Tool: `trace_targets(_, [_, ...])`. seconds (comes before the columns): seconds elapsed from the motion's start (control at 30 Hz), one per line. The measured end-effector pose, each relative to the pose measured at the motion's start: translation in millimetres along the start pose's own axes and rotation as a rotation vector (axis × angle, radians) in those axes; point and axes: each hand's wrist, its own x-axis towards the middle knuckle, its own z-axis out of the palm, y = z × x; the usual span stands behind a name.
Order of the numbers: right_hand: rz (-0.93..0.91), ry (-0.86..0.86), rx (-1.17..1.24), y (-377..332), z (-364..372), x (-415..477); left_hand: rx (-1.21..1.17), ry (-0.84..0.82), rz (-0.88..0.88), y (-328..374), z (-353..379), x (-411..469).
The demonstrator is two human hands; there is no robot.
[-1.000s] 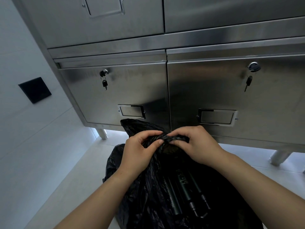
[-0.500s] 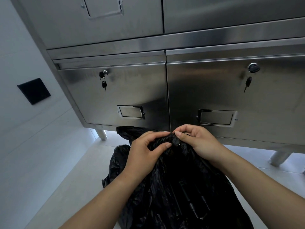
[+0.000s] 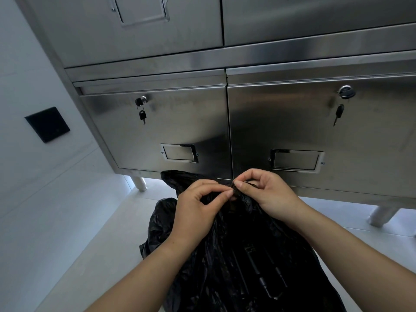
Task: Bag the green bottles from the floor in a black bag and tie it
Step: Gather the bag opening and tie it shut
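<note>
In the lower middle of the frame a person stands over a black bag (image 3: 225,255), and both bare forearms come in from the bottom edge. The bag sits on the pale floor (image 3: 108,233), and its mouth is gathered into a small twisted bunch just below the centre of the frame. The two hands meet at this bunch.

The left hand (image 3: 198,206) pinches the bunch from the left side, between the thumb and the forefinger, and its other fingers are curled under. The right hand (image 3: 265,194) pinches the same bunch from the right side with its thumb and forefinger, and its other fingers are bent above the plastic. The fingertips of the two hands are almost touching. I cannot tell if a knot is already made there.

Through the thin plastic, at the lower right of centre, long narrow bottles (image 3: 261,273) show as dark shapes that lie side by side inside the bag. Their colour cannot be told.

Behind the bag, a steel cabinet (image 3: 180,122) fills the upper part of the frame. A small key (image 3: 142,114) hangs from the lock of its left door. A round cabinet leg (image 3: 139,183) stands on the floor left of the bag. On the white wall at the left edge there is a black square plate (image 3: 47,124).
</note>
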Motion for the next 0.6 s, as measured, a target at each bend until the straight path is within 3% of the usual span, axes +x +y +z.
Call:
trace_targets(0.4, [-0.231,0.068,-0.400,9.0,-5.4,-3.1,-0.159,-0.050,-0.243,-7.3,-0.6,1.8])
trace_targets(0.6, [-0.451,0.144,-0.581,3.8,3.6,-5.3,-0.118,-0.076,-0.150,-4.3,-0.9,5.2])
